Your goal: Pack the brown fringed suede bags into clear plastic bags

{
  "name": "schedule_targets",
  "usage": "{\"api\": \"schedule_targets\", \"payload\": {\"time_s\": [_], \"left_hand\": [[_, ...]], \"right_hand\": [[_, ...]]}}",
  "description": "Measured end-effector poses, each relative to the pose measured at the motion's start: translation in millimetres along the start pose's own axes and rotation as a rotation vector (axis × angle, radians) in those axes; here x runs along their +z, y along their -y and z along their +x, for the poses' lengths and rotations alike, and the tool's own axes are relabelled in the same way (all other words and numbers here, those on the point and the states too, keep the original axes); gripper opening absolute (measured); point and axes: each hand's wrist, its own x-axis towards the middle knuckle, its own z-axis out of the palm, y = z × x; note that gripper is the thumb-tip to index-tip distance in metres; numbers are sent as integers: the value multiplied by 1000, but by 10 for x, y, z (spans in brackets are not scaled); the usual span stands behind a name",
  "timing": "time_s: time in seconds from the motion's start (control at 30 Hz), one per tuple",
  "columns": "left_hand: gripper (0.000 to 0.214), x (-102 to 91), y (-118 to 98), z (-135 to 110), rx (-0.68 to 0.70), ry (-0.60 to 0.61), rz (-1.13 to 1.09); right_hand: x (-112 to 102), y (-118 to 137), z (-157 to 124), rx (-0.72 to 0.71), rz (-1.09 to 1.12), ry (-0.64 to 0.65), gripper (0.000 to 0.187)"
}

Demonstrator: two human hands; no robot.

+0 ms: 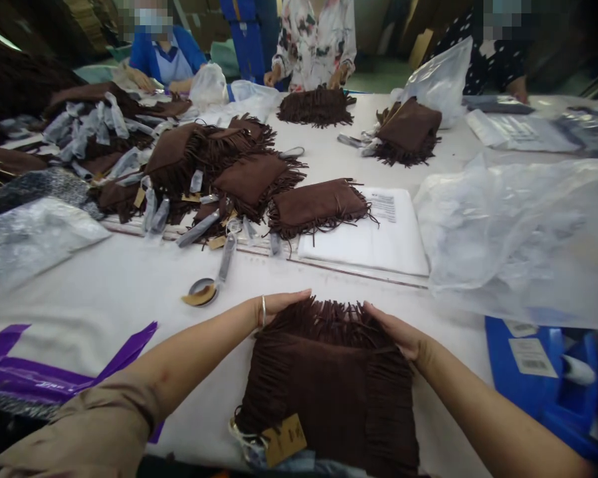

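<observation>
A dark brown fringed bag [329, 385] lies flat on the table in front of me, with its fringe spread along the sides and far edge. A tan paper tag [285, 439] on a white string rests at its near left corner. My left hand [283, 305] touches the far left corner of the fringe, fingers stretched out and partly hidden by the strands. At the far right corner my right hand [395, 330] lies against the fringe, its fingers extended and partly covered too.
Several brown fringed bags [319, 204] with wrapped straps lie across the table's far side. A roll of yellow tape [200, 292] sits left. White plastic bags [363, 245], clear plastic [523, 232] and a blue bin [523, 372] are right. Co-workers [319, 43] stand opposite.
</observation>
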Motion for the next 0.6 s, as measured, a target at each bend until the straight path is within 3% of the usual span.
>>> {"api": "schedule_targets", "payload": {"time_s": [0.1, 0.2, 0.27, 0.37, 0.5, 0.6], "left_hand": [[57, 153, 6, -94, 141, -13, 210], [58, 420, 185, -331, 451, -31, 709], [55, 610, 399, -503, 621, -20, 1104], [53, 853, 784, -712, 696, -32, 1511], [42, 1100, 1169, -921, 789, -102, 1626], [25, 1173, 1198, -1082, 879, -223, 1480]], "right_hand": [[122, 54, -117, -116, -271, -37, 39], [338, -88, -328, -293, -762, -28, 37], [451, -351, -443, -396, -1073, -8, 41], [518, -913, -564, -540, -1367, -49, 52], [574, -1474, -757, -653, -1450, -46, 45], [693, -1464, -863, -842, -1314, -105, 35]]}}
